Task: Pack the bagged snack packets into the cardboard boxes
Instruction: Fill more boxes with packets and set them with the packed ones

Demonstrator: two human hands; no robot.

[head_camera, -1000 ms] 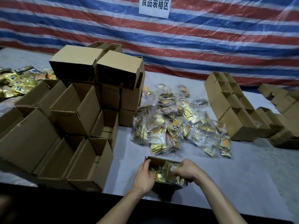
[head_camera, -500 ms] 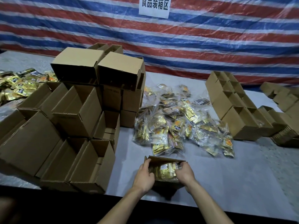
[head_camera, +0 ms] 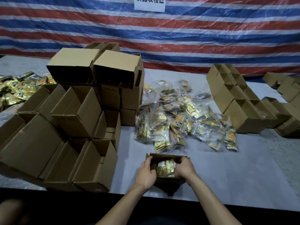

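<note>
A small open cardboard box stands near the table's front edge. A clear bag of gold snack packets lies inside it. My left hand grips the box's left wall, fingers curled over the rim. My right hand is at the right wall, its fingers curled down into the box on the bag. Behind the box lies a heap of bagged snack packets.
A stack of empty cardboard boxes fills the left of the grey table. Rows of open boxes stand at the right. Loose gold packets lie far left. A striped tarp hangs behind.
My right hand has moved from the box's front right corner to its right wall, pushing the bag lower into the box. The left hand has stayed on the left wall.
</note>
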